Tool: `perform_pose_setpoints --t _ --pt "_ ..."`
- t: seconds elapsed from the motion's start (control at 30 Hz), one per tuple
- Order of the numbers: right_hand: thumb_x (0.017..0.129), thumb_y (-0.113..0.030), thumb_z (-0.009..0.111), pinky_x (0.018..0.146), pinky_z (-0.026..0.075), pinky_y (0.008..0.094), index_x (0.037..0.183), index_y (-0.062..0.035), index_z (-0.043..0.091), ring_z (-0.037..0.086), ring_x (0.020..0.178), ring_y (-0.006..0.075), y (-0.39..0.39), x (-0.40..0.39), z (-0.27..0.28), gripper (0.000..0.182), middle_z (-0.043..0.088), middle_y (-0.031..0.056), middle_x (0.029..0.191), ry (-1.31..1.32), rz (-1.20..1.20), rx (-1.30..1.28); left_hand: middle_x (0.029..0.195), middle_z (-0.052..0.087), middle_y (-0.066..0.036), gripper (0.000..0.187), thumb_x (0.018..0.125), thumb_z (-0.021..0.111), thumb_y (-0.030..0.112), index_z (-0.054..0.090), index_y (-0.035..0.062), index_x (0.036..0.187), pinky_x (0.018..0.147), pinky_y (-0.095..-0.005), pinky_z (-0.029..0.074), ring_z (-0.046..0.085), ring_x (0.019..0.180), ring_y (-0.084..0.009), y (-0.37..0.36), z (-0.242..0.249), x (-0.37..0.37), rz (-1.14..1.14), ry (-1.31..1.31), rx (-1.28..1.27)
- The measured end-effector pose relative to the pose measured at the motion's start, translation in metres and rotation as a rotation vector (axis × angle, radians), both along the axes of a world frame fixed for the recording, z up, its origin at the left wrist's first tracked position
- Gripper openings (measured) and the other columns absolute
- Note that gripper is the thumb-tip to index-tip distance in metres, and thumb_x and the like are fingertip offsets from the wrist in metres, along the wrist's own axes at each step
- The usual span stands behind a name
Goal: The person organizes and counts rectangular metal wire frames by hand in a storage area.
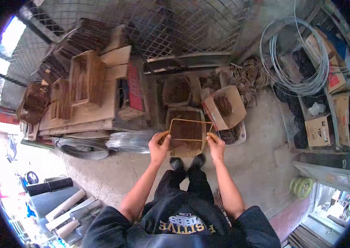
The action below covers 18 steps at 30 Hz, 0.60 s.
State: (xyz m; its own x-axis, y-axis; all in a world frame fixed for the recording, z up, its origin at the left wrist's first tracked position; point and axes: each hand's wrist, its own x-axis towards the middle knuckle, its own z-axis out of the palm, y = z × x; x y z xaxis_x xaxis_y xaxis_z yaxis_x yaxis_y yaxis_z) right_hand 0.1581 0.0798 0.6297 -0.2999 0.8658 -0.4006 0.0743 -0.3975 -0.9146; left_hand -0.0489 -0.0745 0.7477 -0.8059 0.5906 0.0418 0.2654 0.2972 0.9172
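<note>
A thin yellowish wire frame (pixel 190 120), bent into a rectangle, is held up in front of me between both hands. My left hand (pixel 159 145) pinches its left side between thumb and fingers. On the opposite side my right hand (pixel 216 146) closes its fingertips on the wire. Below the frame, a worn bin (pixel 186 154) with brownish contents stands on the floor just beyond my feet. An open cardboard box (pixel 238 110) holding brown wire pieces sits to the right of that bin.
Stacks of rusty rectangular frames (pixel 87 80) stand on a wooden bench (pixel 105 118) at left. Wire coils (pixel 127 141) lie beneath it. A large wire coil (pixel 323 70) hangs at the right above shelving with cartons (pixel 319 131). Rolls of mesh (pixel 57 200) lie at lower left.
</note>
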Motion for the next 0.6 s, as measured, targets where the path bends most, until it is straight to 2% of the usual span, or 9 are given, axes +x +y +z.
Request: perform_pose_setpoints --t 0.03,0.07,0.17,0.2,0.23,0.33,0.4,0.5,0.6 --pt "0.096 -0.010 0.078 0.079 0.051 0.0224 0.124 0.0034 0.073 0.065 0.091 0.0083 -0.003 -0.004 0.018 0.032 0.075 0.0043 0.103 -0.042 0.066 0.045 0.092 0.069 -0.008 0.023 0.095 0.076 0.013 0.077 0.0001 0.114 0.072 -0.0285 0.050 0.061 0.078 -0.0132 -0.013 0.012 -0.002 0.016 -0.077 0.014" --pt "0.095 -0.010 0.079 0.079 0.051 0.0224 0.125 0.0041 0.073 0.065 0.092 0.0078 -0.004 -0.012 0.034 0.033 0.075 0.0049 0.104 0.010 0.088 0.084 0.099 0.074 -0.005 0.025 0.095 0.077 0.014 0.077 -0.0008 0.116 0.078 -0.0270 0.050 0.063 0.087 -0.0098 -0.026 0.019 -0.005 0.045 -0.226 0.035" --pt "0.093 -0.012 0.079 0.082 0.050 0.0243 0.116 -0.0007 0.079 0.062 0.086 0.0077 -0.012 -0.040 0.093 0.025 0.078 0.0035 0.102 0.043 0.143 0.193 0.101 0.074 -0.004 0.026 0.096 0.077 0.014 0.076 -0.0014 0.117 0.080 -0.0261 0.050 0.063 0.089 -0.0096 -0.062 0.055 -0.006 0.127 -0.188 0.042" --pt "0.094 -0.011 0.078 0.082 0.050 0.0251 0.123 -0.0042 0.078 0.062 0.086 0.0082 -0.014 -0.050 0.084 0.030 0.076 0.0022 0.100 0.061 0.175 0.262 0.101 0.074 -0.004 0.026 0.096 0.077 0.014 0.076 -0.0014 0.117 0.080 -0.0261 0.050 0.063 0.089 -0.0096 -0.075 0.061 -0.007 0.154 -0.182 0.054" --pt "0.094 -0.011 0.078 0.082 0.050 0.0251 0.123 -0.0042 0.078 0.062 0.086 0.0082 -0.017 -0.061 0.095 0.030 0.076 0.0022 0.100 0.071 0.206 0.271 0.101 0.074 -0.004 0.026 0.097 0.076 0.014 0.076 -0.0018 0.118 0.081 -0.0255 0.049 0.063 0.090 -0.0095 -0.087 0.066 -0.008 0.205 -0.197 0.106" --pt "0.098 -0.008 0.072 0.078 0.050 0.0278 0.145 -0.0158 0.065 0.057 0.081 0.0091 -0.033 -0.096 0.141 0.049 0.066 -0.0011 0.090 0.149 0.406 0.289 0.103 0.073 -0.003 0.027 0.097 0.076 0.013 0.075 -0.0026 0.119 0.082 -0.0246 0.048 0.062 0.092 -0.0092 -0.125 0.080 -0.011 0.333 -0.236 0.203" --pt "0.098 -0.006 0.071 0.077 0.049 0.0278 0.146 -0.0164 0.064 0.056 0.079 0.0095 -0.048 -0.118 0.182 0.050 0.065 -0.0009 0.090 0.129 0.493 0.390 0.104 0.073 -0.002 0.027 0.098 0.076 0.013 0.074 -0.0029 0.120 0.083 -0.0241 0.048 0.062 0.093 -0.0090 -0.147 0.088 -0.021 0.401 -0.254 0.252" --pt "0.098 -0.003 0.068 0.072 0.049 0.0287 0.148 -0.0163 0.063 0.054 0.075 0.0109 -0.070 -0.157 0.203 0.051 0.062 0.0012 0.092 0.099 0.603 0.639 0.104 0.072 -0.001 0.028 0.098 0.076 0.013 0.074 -0.0025 0.121 0.081 -0.0239 0.048 0.061 0.092 -0.0087 -0.179 0.099 -0.038 0.476 -0.233 0.332" --pt "0.099 -0.006 0.070 0.063 0.043 0.0240 0.143 -0.0093 0.064 0.051 0.070 0.0069 -0.096 -0.194 0.240 0.045 0.060 -0.0017 0.089 0.064 0.678 0.776 0.108 0.073 -0.002 0.027 0.098 0.076 0.013 0.075 -0.0012 0.122 0.084 -0.0237 0.049 0.063 0.096 -0.0085 -0.210 0.116 -0.066 0.502 -0.273 0.457"
